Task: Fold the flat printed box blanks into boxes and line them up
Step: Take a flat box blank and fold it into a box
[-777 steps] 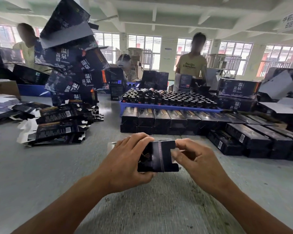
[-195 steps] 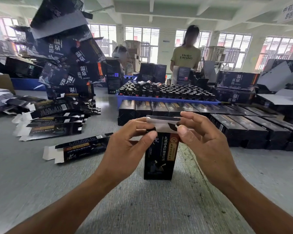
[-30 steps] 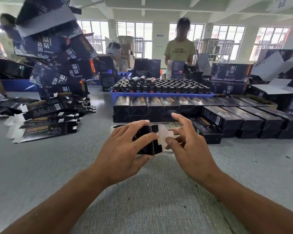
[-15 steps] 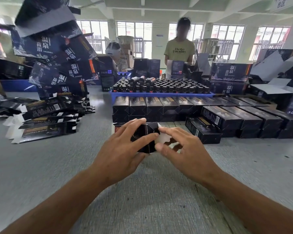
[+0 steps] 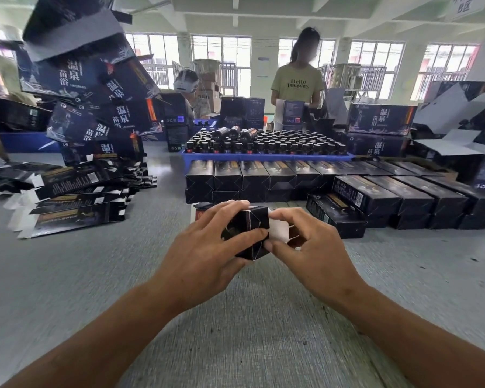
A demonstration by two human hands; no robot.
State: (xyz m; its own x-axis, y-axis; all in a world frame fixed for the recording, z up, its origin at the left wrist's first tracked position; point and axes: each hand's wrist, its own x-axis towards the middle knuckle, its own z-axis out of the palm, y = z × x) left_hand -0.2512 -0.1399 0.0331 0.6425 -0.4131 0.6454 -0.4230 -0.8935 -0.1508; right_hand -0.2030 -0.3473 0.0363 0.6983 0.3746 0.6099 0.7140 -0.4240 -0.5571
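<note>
Both hands (image 5: 205,259) (image 5: 317,256) grip the box (image 5: 248,233), lengthwise away, end facing the camera.

Your left hand (image 5: 207,253) covers most of the box (image 5: 248,233) you grip — its far end is hidden. Your right hand (image 5: 314,259) hides part of the white flap (image 5: 277,231) (fingertips unseen). Beyond your hands, the print on the finished boxes (image 5: 263,175) is too blurred to read.

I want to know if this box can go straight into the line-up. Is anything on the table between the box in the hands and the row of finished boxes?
Nothing visible blocks it. The left hand and right hand hold the box just in front of the row of finished boxes, with only bare grey table showing between.
</note>
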